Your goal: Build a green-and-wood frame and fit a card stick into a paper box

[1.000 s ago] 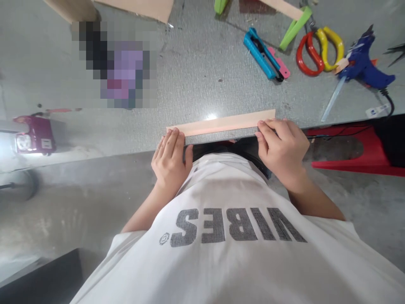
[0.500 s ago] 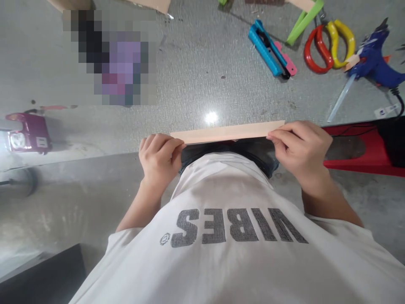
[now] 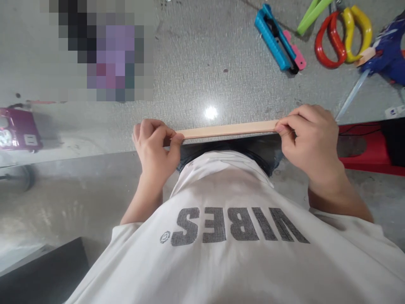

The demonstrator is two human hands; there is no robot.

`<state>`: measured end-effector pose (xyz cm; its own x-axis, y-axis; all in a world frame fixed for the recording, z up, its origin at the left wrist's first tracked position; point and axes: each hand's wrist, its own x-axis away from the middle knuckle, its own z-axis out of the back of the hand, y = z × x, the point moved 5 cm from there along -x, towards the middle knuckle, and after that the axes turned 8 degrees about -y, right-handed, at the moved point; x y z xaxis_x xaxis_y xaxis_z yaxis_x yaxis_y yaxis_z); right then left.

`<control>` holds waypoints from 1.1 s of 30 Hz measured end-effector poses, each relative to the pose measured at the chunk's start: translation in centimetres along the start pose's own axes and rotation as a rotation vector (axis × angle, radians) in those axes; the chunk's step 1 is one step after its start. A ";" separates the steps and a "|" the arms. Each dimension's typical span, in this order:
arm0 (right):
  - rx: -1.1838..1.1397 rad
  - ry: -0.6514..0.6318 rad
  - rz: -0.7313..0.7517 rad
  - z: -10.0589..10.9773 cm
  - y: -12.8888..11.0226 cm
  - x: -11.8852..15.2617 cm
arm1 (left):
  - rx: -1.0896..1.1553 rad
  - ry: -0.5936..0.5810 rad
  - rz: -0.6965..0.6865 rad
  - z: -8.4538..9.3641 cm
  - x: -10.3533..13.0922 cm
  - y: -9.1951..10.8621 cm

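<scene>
A long, thin tan cardboard strip (image 3: 228, 128) runs left to right along the near edge of the grey table (image 3: 196, 76). My left hand (image 3: 155, 145) pinches its left end between thumb and fingers. My right hand (image 3: 308, 137) pinches its right end the same way. The strip looks tilted up on its edge and lifted slightly off the table. My white shirt fills the lower part of the view.
At the far right of the table lie a blue utility knife (image 3: 274, 38) beside a pink one (image 3: 297, 57), red and yellow scissors (image 3: 343, 33), a blue glue gun (image 3: 384, 59) and a green strip (image 3: 313, 12). A red stool (image 3: 370, 154) stands right, a purple device (image 3: 17, 133) left.
Both hands went from pressing the flat strip onto the table edge to pinching its ends, and the strip has turned up onto its edge. The view has shifted closer to the table.
</scene>
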<state>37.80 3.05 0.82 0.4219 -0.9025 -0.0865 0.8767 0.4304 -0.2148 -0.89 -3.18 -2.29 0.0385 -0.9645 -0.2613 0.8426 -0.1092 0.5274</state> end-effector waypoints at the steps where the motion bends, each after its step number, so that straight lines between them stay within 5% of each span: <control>1: -0.005 -0.009 -0.013 0.2 0.3 -0.2 | -0.002 -0.019 0.040 -0.1 -0.2 -0.2; 7: -0.044 -0.082 -0.059 0.7 1.3 -1.0 | -0.043 -0.078 0.170 0.5 -1.0 -0.2; 11: 0.035 -0.033 0.000 0.1 -1.3 -0.8 | -0.088 -0.056 0.145 0.2 -0.4 1.7; 17: 0.068 0.013 0.032 -1.9 -5.3 0.3 | -0.139 0.026 -0.092 -3.7 2.0 4.9; 28: 0.155 0.141 0.005 -3.1 -8.5 2.8 | -0.021 -0.235 -0.441 -9.3 3.3 10.7; 33: 0.091 0.218 0.087 -4.2 -8.9 2.9 | -0.036 -0.197 -0.495 -10.0 3.1 10.9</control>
<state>30.23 -3.51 -1.61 0.4454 -0.8399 -0.3102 0.8608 0.4970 -0.1099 13.77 -4.95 -5.40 -0.4673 -0.8268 -0.3130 0.7525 -0.5578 0.3501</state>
